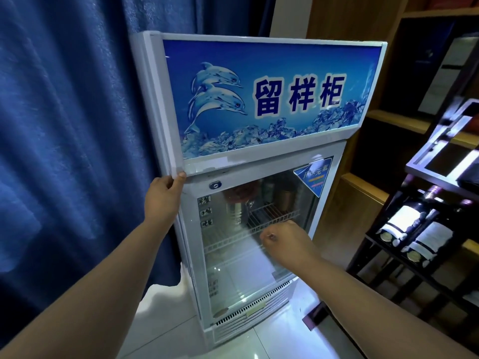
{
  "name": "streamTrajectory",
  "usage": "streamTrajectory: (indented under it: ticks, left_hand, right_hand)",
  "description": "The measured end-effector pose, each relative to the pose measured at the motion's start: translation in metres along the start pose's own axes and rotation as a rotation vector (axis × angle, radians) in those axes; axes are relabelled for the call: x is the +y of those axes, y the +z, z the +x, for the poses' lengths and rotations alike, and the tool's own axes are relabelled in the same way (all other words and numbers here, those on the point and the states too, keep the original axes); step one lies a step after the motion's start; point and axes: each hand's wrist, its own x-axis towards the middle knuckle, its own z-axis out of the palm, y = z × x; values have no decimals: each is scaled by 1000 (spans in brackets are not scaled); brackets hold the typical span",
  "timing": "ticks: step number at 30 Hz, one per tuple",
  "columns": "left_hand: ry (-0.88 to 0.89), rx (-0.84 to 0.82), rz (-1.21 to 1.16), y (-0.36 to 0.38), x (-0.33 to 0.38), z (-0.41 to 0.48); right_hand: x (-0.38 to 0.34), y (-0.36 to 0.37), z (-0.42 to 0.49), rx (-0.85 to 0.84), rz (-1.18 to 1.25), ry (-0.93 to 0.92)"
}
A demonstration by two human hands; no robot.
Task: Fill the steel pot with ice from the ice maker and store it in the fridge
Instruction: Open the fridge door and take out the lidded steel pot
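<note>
A small white fridge [261, 177] with a blue dolphin sign on top stands in front of me, and its glass door [233, 275] looks closed. Through the glass, a steel pot [236, 211] stands on the left of the upper wire shelf [274, 216]; whatever it holds is hidden. My left hand [163, 195] grips the fridge's left edge at the top corner of the door, thumb on the front. My right hand [282, 240] hovers in front of the glass at mid height, its fingers curled and holding nothing.
A blue curtain [64, 138] hangs to the left of the fridge. To the right are wooden shelves [363, 193] and a dark rack with wine bottles [414, 229]. Cans or jars stand at the back of the upper shelf. The floor below is pale tile [166, 330].
</note>
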Motion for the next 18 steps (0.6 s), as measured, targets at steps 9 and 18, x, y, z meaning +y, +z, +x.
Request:
streamTrajectory:
  ticks: [9, 18]
  left_hand:
    - [-94, 63, -155, 0, 4, -10]
    - [-85, -41, -372, 5, 1, -54]
  right_hand:
    - [-6, -7, 12, 44, 16, -50]
    - [-4, -16, 10, 168, 132, -11]
